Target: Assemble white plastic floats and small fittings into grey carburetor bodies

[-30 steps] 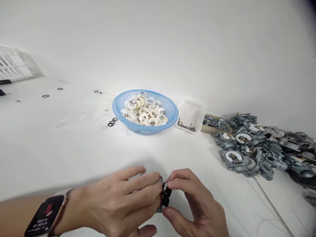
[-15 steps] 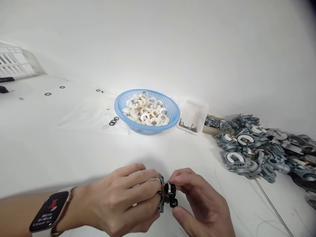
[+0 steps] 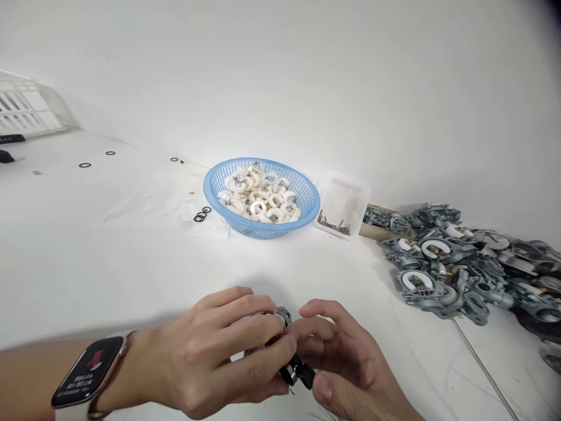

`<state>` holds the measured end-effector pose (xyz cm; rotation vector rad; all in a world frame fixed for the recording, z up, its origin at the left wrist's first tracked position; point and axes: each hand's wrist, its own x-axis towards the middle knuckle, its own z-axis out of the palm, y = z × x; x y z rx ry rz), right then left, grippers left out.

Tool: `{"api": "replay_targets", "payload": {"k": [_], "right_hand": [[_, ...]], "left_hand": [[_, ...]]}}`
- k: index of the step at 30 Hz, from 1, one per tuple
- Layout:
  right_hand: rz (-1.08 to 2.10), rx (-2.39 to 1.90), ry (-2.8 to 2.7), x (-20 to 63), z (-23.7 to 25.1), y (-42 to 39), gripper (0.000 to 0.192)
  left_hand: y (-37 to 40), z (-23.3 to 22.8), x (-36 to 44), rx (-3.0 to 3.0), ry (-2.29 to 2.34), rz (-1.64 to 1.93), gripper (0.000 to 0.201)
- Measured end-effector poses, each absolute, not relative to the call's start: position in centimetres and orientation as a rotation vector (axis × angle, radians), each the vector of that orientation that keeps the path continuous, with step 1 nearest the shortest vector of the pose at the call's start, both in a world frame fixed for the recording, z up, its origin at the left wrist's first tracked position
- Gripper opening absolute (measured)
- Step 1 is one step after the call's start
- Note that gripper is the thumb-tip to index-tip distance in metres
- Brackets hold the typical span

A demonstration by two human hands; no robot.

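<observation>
Both hands have closed in since a moment ago: left hand (image 3: 219, 351) and right hand (image 3: 346, 362) clamp the small metal part (image 3: 294, 369) between them, low over the worktop (image 3: 131, 263). A slipping fingertip could drop it.

A small grey metal part (image 3: 290, 359) with a black end is sitting tilted, mostly hidden, low above the table (image 3: 131, 269).
</observation>
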<state>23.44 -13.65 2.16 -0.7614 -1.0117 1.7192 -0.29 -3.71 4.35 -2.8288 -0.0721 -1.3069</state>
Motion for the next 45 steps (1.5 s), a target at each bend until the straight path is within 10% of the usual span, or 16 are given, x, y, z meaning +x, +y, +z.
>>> {"api": "replay_targets", "payload": {"k": [14,25,45], "right_hand": [[1.784,-0.719,-1.056,23.0,2.2,-13.7,0.029],[0.639,-0.866,-1.927,23.3,3.5,-13.2,0.045],[0.205,-1.027,-2.142,23.7,3.3,-13.5,0.023]], "left_hand": [[-3.9,3.8,-0.4,-2.802,-0.029,-1.329,0.024],[-4.2,3.6,-0.2,-2.883,0.014,-1.378,0.015],[-4.5,3.4,-0.3,-2.874,-0.006,-1.316,0.016]]}}
